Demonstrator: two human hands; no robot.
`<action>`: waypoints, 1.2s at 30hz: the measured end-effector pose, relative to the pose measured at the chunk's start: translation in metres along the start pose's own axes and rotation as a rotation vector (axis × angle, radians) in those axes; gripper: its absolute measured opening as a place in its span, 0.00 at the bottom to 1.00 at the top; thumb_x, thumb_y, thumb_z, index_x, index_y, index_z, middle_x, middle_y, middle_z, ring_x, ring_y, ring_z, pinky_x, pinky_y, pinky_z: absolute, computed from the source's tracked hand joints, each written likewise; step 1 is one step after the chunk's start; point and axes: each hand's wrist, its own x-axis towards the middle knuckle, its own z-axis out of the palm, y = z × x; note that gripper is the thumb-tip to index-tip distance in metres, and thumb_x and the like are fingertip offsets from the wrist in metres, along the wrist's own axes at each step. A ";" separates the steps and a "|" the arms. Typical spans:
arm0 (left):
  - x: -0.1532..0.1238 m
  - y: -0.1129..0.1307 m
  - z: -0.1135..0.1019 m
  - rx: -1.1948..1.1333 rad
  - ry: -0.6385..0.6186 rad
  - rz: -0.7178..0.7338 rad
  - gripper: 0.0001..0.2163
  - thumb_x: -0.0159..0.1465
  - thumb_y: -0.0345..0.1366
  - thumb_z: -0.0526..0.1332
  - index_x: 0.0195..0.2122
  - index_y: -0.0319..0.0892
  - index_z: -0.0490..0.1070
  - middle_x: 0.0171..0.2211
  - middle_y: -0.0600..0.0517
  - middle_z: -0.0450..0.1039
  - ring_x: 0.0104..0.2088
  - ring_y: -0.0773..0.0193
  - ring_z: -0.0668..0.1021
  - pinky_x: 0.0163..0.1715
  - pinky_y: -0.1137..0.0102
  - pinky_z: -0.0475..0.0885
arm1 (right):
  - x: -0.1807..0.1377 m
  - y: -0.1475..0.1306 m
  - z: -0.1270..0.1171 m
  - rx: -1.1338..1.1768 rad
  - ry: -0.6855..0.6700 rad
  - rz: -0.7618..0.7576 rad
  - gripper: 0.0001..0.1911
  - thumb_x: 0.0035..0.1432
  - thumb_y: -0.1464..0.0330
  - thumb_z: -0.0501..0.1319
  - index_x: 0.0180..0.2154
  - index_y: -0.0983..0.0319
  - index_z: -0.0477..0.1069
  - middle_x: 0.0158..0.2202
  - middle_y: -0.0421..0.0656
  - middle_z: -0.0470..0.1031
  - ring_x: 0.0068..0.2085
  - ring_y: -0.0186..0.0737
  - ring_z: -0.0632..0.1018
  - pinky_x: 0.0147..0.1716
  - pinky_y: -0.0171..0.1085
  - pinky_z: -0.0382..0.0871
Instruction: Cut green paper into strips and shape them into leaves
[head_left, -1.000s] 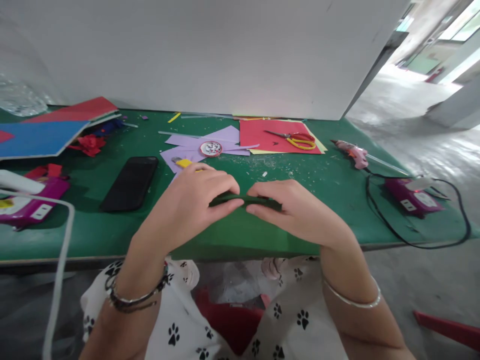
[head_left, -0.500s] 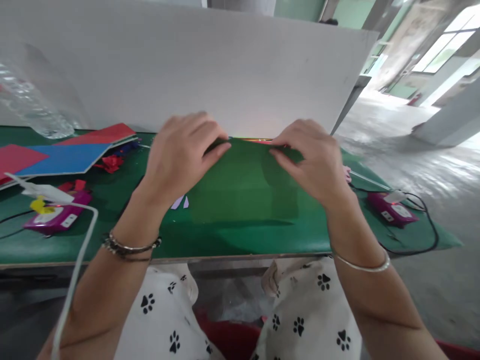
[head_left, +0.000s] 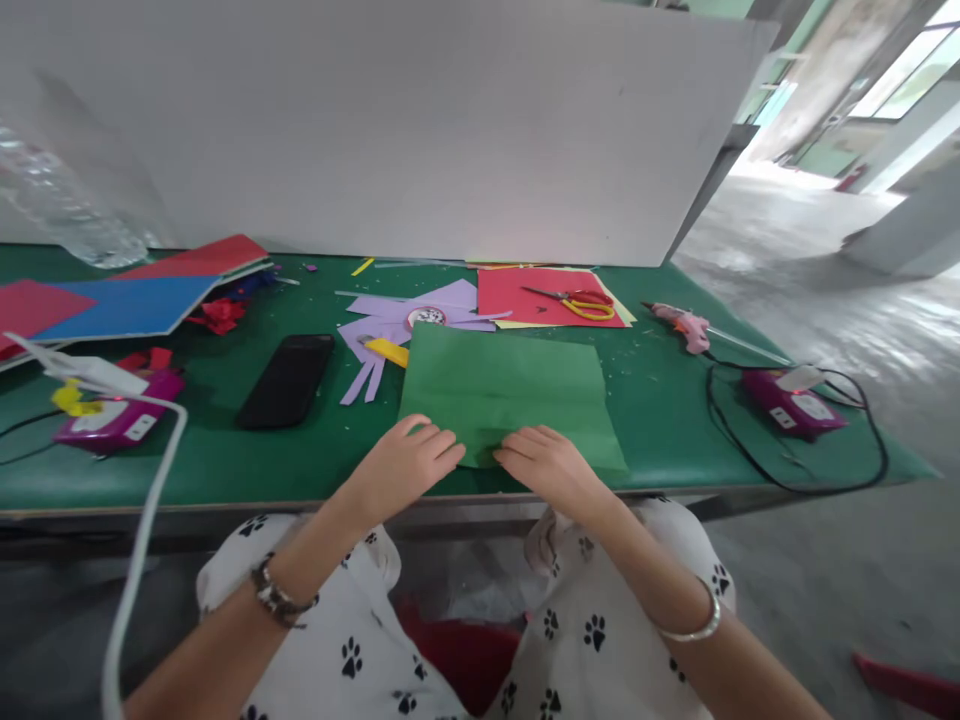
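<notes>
A sheet of green paper (head_left: 510, 380) lies on the green table top (head_left: 667, 420), close to its front edge. My left hand (head_left: 411, 462) is closed on the sheet's near edge, fingers curled. A short way to its right, my right hand (head_left: 553, 468) pinches the same edge; its fingertips are partly hidden. Beyond the sheet, cut purple paper strips (head_left: 390, 325) with a round printed sticker (head_left: 426, 316) lie partly beneath it. A yellow-handled cutter (head_left: 388, 351) pokes out at the sheet's left side.
Scissors (head_left: 589, 308) rest on red paper (head_left: 499, 290). Rightward are a pink glue gun (head_left: 682, 326) and a corded purple power socket (head_left: 795, 405). On the left are a black phone (head_left: 288, 382), another purple socket (head_left: 112, 425), red-and-blue boards (head_left: 135, 305) and a plastic bottle (head_left: 82, 220). A white panel (head_left: 375, 130) stands behind.
Both hands have come down and toward me with the green paper, from raised in front of the panel to the table's front edge. The sheet now lies on the table.
</notes>
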 end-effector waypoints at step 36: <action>0.016 0.009 0.012 -0.486 -0.284 -0.550 0.07 0.60 0.36 0.52 0.26 0.41 0.64 0.26 0.54 0.69 0.24 0.67 0.70 0.22 0.74 0.59 | -0.013 0.006 0.001 0.076 0.032 0.596 0.06 0.49 0.69 0.56 0.22 0.60 0.65 0.28 0.41 0.69 0.32 0.39 0.69 0.39 0.42 0.60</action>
